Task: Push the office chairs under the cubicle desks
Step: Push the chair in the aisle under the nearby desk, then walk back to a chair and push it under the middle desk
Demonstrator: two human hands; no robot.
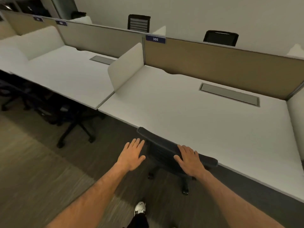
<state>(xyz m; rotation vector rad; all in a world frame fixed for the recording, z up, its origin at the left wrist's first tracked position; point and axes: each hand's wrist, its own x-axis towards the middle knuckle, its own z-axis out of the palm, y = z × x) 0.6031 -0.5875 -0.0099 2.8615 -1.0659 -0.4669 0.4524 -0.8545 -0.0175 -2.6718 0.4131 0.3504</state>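
My right hand (pixel 190 159) is flat on the top edge of the black office chair (pixel 166 151), fingers spread and lying over the backrest rather than curled around it — palm resting on it, not gripping. My left hand (pixel 132 153) is open too, fingers loosely apart, hanging in the air just beside the left end of the backrest; can't tell if it's actually touching. The chair is tucked in so the top of its back sits right against the front edge of the white desk (pixel 205 122), with its wheeled base (pixel 184 185) showing on the floor below.

The desk is bare white laminate with a grey cable flap (pixel 229 94) set into it near the back. A tan fabric partition (pixel 222 69) runs behind it, with a blue tag reading 305 (pixel 155 39) at its top corner, and a short white divider (pixel 126 66) splits it from the next desk (pixel 65 73) to the left. Another dark chair (pixel 72 119) sits under that one. Over the partition two more chair backs (pixel 139 23) poke up against a plain light wall. Floor is dark striped carpet (pixel 41 170), lit a bit dim — and my white sneaker (pixel 140 208) is down at the bottom.
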